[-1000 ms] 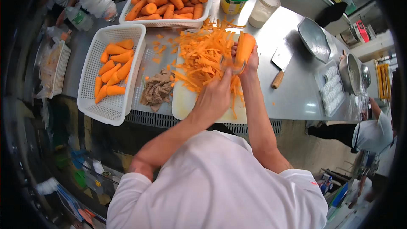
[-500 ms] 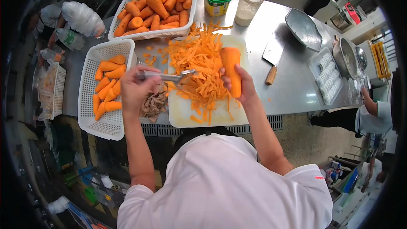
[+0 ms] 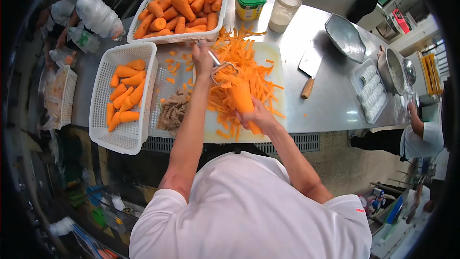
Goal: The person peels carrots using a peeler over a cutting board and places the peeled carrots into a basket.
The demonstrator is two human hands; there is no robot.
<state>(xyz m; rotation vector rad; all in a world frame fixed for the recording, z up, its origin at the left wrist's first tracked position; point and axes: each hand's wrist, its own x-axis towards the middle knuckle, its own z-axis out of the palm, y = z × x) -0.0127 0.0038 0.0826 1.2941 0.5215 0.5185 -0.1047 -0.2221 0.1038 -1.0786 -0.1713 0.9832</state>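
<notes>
My right hand (image 3: 257, 116) grips a thick carrot (image 3: 242, 98) by its lower end, tilted above a heap of orange peelings (image 3: 242, 64). In my left hand (image 3: 202, 57) is a metal peeler (image 3: 216, 62), its head just above the carrot's upper end; whether the two touch I cannot tell. Beneath the peelings lies a white cutting board (image 3: 273, 60). A crumpled brown cloth (image 3: 174, 111) rests left of the board, under my left forearm. Smooth carrots (image 3: 127, 93) lie in a white basket (image 3: 146, 115) on the left.
A second white basket (image 3: 167, 39) heaped with carrots stands at the back. Behind the board are a green-lidded tub (image 3: 249, 4) and a clear container (image 3: 284, 11). To the right lie a cleaver (image 3: 311, 62), a metal tray (image 3: 345, 37) and a tray of white rolls (image 3: 370, 91). Another person (image 3: 421, 129) works at far right.
My left hand has swung right and away from me with the peeler, toward the carrot. The carrot has moved left and nearer to me, and its upper end now leans left.
</notes>
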